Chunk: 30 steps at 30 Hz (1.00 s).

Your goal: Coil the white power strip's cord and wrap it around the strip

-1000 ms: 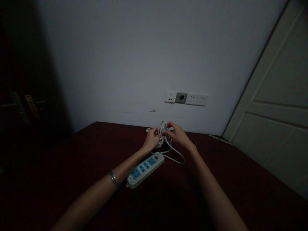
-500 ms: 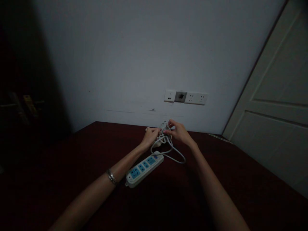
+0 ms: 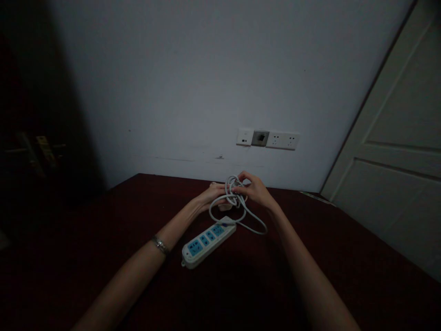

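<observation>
White cord loop (image 3: 210, 212) now farther left

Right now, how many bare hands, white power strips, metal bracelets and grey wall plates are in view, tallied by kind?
Bare left hand and bare right hand: 2
White plastic power strip with blue sockets: 1
Silver metal bracelet: 1
Grey square wall plate: 1
Total: 5

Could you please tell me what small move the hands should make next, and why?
I'd suggest the left hand gently draw the wide loop of pale cord up to the bundled coils: the right hand pinches those coils, while that loop spreads loosely to the far end of the power strip.
</observation>
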Each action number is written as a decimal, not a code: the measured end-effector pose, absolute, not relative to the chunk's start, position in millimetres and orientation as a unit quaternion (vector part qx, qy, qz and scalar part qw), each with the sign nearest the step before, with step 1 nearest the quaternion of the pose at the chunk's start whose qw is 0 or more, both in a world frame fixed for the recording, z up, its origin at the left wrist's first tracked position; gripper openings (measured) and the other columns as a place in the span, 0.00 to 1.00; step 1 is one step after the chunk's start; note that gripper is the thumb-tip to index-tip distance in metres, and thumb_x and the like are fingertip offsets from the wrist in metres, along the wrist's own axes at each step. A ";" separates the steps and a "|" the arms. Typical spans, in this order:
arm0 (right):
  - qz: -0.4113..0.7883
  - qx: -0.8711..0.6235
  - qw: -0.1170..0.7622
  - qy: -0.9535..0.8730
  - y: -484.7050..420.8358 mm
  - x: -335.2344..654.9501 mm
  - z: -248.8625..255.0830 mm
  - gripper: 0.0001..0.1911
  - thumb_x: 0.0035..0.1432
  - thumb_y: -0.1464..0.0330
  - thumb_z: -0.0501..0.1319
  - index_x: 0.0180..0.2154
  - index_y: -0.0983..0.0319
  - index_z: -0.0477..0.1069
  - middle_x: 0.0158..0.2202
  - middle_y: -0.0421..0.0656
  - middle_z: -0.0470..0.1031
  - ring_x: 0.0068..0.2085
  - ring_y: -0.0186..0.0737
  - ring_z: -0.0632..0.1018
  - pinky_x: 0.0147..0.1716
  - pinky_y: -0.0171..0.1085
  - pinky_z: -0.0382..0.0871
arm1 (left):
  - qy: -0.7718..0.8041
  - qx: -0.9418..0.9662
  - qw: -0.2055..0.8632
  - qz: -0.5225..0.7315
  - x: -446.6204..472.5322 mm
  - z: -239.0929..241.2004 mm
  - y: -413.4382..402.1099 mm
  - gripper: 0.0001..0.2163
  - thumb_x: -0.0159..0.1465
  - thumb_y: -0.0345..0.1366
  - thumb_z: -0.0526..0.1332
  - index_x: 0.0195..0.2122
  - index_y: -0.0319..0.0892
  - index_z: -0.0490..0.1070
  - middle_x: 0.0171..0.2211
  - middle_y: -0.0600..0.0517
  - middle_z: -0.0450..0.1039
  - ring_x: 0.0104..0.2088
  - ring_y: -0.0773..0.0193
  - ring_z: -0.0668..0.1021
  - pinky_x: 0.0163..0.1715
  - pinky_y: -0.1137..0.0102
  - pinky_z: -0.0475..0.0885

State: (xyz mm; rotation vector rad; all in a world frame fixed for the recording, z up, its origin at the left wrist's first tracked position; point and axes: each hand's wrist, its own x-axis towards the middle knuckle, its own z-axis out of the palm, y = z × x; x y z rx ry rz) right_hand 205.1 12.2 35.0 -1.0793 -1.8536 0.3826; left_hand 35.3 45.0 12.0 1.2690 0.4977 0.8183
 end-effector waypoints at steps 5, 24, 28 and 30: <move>0.261 -0.424 0.502 -0.707 9.7 198.2 36.3 0.21 0.40 0.58 0.66 0.34 0.60 0.63 0.33 0.38 0.67 0.23 0.30 0.68 0.22 0.32 0.62 | 0.167 0.556 0.735 0.349 27.5 4.6 55.3 0.07 0.54 0.30 0.65 0.33 0.32 0.73 0.30 0.45 0.75 0.30 0.67 0.77 0.34 0.73 0.72; 0.336 -0.477 0.438 -0.684 6.2 193.7 38.9 0.23 0.39 0.58 0.67 0.32 0.60 0.59 0.21 0.33 0.66 0.20 0.31 0.70 0.18 0.30 0.60 | 0.133 0.611 0.706 0.332 13.0 -5.2 67.4 0.19 0.49 0.33 0.69 0.42 0.35 0.71 0.34 0.47 0.75 0.33 0.65 0.77 0.38 0.70 0.71; 0.332 -0.480 0.439 -0.683 5.4 190.4 39.3 0.20 0.42 0.59 0.67 0.31 0.61 0.59 0.22 0.34 0.67 0.20 0.31 0.70 0.18 0.30 0.60 | 0.155 0.621 0.689 0.339 14.4 -3.6 65.0 0.20 0.47 0.35 0.70 0.41 0.35 0.70 0.34 0.48 0.75 0.32 0.65 0.77 0.36 0.70 0.71; 0.330 -0.473 0.446 -0.684 5.7 189.4 38.6 0.19 0.44 0.59 0.65 0.31 0.61 0.59 0.22 0.34 0.67 0.21 0.31 0.70 0.18 0.30 0.61 | 0.167 0.625 0.675 0.354 16.5 -2.2 64.0 0.19 0.47 0.35 0.70 0.39 0.36 0.70 0.33 0.49 0.75 0.31 0.65 0.77 0.35 0.70 0.71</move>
